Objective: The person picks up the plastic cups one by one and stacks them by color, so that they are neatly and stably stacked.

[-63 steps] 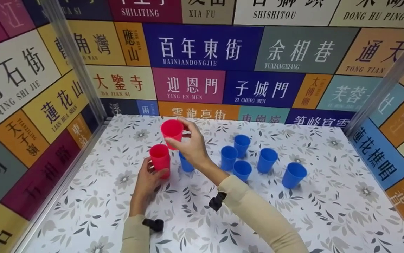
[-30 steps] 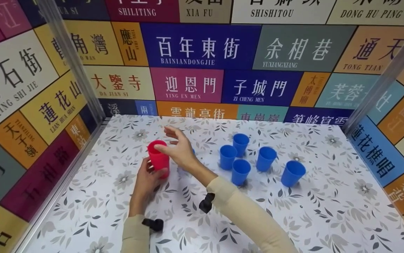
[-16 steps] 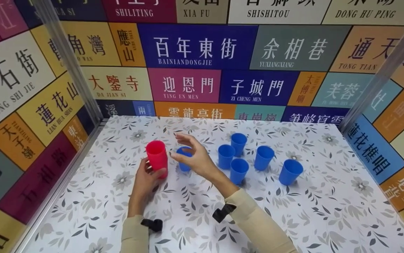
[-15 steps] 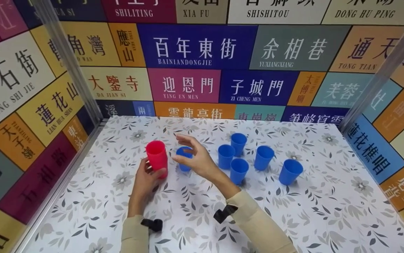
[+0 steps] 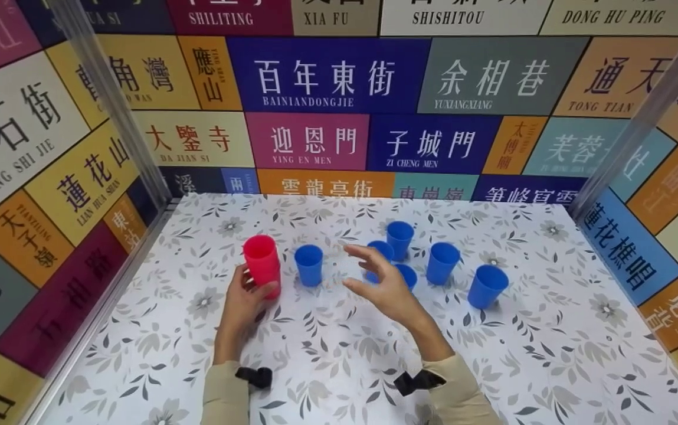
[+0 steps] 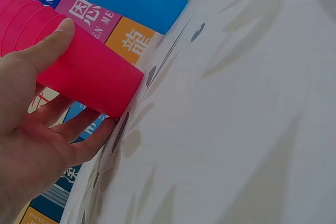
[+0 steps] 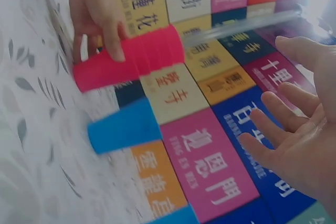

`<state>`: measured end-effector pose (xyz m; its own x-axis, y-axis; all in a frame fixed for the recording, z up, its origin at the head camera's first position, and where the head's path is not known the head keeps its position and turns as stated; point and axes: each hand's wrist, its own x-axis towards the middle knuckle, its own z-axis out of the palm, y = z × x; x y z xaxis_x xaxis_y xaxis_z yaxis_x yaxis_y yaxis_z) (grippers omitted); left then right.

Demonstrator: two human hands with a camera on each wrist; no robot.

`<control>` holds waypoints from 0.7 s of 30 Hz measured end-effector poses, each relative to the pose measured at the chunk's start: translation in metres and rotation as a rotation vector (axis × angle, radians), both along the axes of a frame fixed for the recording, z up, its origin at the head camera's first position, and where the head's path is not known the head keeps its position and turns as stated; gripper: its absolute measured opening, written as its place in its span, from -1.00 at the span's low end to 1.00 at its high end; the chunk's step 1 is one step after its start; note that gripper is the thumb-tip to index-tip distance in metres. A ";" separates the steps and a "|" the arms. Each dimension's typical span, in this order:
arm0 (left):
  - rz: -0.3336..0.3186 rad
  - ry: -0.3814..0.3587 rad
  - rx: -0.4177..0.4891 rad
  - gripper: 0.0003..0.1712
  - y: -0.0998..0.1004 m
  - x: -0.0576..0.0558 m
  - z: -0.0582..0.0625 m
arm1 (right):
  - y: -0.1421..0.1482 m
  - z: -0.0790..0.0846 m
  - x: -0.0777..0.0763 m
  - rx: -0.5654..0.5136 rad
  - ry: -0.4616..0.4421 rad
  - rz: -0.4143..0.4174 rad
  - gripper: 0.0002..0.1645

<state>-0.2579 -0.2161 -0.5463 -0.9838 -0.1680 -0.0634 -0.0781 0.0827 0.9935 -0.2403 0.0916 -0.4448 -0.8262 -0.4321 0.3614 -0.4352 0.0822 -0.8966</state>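
Note:
A stack of nested red cups stands upright on the left part of the table, and several rims show in the left wrist view. My left hand holds the stack low down, thumb on the near side and fingers round the other. Just right of it stands a single blue cup. My right hand is in the air with nothing in it, fingers apart and loosely bent. In the head view it partly covers two blue cups, one behind and one at its right.
More blue cups stand upright on the right: one at the back, one in the middle and one farthest right. A floral cloth covers the table. Sign-printed walls close off the back and sides.
The red cup that my right hand carried has gone into the red stack. My right hand has let go and moved right, past the single blue cup. My left hand keeps its hold.

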 end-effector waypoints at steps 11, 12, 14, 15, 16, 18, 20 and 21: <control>0.001 0.002 -0.034 -0.07 0.001 0.003 -0.003 | 0.071 0.021 0.003 -0.136 0.071 -0.184 -0.34; 0.006 -0.002 -0.037 -0.08 0.000 0.002 -0.003 | 0.077 0.021 0.004 -0.154 0.072 -0.196 -0.35; 0.004 -0.006 -0.038 -0.07 0.000 0.002 -0.002 | 0.088 0.022 0.004 -0.190 0.065 -0.219 -0.38; 0.003 -0.006 -0.038 -0.07 0.000 0.001 -0.001 | 0.093 0.022 0.004 -0.202 0.063 -0.230 -0.39; 0.003 -0.005 -0.040 -0.07 0.000 0.001 -0.001 | 0.098 0.022 0.003 -0.210 0.062 -0.240 -0.40; 0.003 -0.001 -0.032 -0.08 0.000 0.000 0.000 | 0.107 0.022 0.001 -0.233 0.061 -0.249 -0.42; 0.001 -0.007 -0.023 -0.07 0.000 0.001 0.001 | 0.116 0.022 0.000 -0.259 0.063 -0.258 -0.44; 0.003 -0.013 -0.019 -0.08 0.001 0.001 0.001 | 0.120 0.022 0.000 -0.273 0.069 -0.262 -0.44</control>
